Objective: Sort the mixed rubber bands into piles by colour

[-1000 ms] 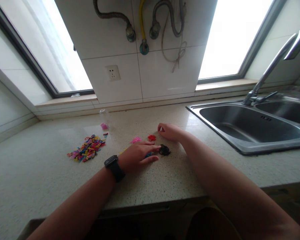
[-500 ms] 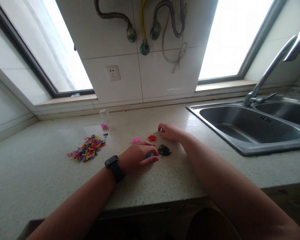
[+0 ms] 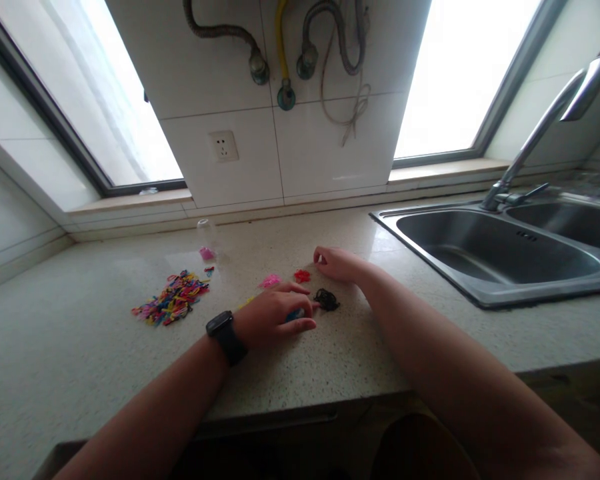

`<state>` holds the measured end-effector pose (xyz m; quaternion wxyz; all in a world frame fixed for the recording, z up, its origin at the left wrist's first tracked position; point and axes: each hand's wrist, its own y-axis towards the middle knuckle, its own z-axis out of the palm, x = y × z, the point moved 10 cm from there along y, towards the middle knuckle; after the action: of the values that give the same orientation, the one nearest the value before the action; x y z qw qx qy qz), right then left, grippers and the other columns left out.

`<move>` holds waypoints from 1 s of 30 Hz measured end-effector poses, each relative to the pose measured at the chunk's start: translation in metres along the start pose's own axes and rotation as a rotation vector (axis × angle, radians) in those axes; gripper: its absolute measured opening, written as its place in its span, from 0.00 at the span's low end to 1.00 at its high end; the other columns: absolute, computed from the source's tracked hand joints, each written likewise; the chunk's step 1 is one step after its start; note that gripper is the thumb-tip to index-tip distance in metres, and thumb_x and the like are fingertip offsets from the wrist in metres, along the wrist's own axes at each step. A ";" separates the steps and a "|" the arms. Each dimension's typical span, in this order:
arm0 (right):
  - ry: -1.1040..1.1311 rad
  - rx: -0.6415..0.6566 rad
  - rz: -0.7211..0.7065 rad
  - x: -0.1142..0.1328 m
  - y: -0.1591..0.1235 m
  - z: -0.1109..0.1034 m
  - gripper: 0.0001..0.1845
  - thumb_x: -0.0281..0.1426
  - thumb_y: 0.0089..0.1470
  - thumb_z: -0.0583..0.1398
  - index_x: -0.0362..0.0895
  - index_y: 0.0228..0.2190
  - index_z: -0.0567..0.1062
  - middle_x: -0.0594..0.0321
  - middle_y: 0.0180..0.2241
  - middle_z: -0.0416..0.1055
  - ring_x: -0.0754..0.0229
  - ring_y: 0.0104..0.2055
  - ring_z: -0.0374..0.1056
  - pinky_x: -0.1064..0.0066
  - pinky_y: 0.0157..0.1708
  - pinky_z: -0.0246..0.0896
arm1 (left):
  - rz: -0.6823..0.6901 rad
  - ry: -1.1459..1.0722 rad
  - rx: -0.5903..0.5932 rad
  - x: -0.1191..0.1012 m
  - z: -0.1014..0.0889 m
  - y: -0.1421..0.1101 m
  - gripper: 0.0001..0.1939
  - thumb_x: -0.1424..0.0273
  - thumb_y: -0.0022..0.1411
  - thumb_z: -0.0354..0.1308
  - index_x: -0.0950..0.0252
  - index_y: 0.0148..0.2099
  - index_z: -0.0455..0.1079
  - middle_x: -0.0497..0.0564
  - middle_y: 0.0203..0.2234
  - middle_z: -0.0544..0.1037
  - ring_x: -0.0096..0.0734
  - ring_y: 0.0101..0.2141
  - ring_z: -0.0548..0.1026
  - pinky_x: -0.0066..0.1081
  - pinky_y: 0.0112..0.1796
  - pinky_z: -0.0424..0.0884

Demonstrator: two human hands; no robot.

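Observation:
On the speckled countertop (image 3: 80,347) my left hand (image 3: 275,312), with a black watch on its wrist, lies over a small blue pile of bands (image 3: 295,313), fingers curled and pinching there, tips next to a black pile (image 3: 327,299). My right hand (image 3: 337,263) rests curled on the counter just right of a red pile (image 3: 302,275); what it holds, if anything, is hidden. A pink pile (image 3: 271,281) lies above my left hand. A large mixed heap of coloured bands (image 3: 173,299) sits further left.
A clear bottle (image 3: 207,240) lies on its side behind the heap, pink bands near its mouth. A steel double sink (image 3: 495,250) with a tap (image 3: 535,133) fills the right. Tiled wall with socket (image 3: 223,145) and hoses stands behind, between windows.
My left hand's fingers, stretched flat a second ago, have curled in over the blue pile beside the black one. My right hand has stayed put.

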<state>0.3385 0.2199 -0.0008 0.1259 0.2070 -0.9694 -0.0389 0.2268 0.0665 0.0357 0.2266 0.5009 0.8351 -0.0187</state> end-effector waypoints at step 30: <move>0.080 0.052 -0.059 0.002 -0.005 0.001 0.12 0.31 0.56 0.57 0.45 0.44 0.73 0.59 0.33 0.77 0.59 0.32 0.69 0.70 0.30 0.55 | -0.524 0.200 -0.740 0.137 -0.149 -0.132 0.19 0.61 0.70 0.48 0.63 0.35 0.76 0.49 0.27 0.78 0.32 0.33 0.75 0.31 0.38 0.67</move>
<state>0.3390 0.2143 -0.0018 0.1581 0.2403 -0.9577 -0.0089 0.0073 0.1527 0.0885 0.2959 0.1577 0.9019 0.2721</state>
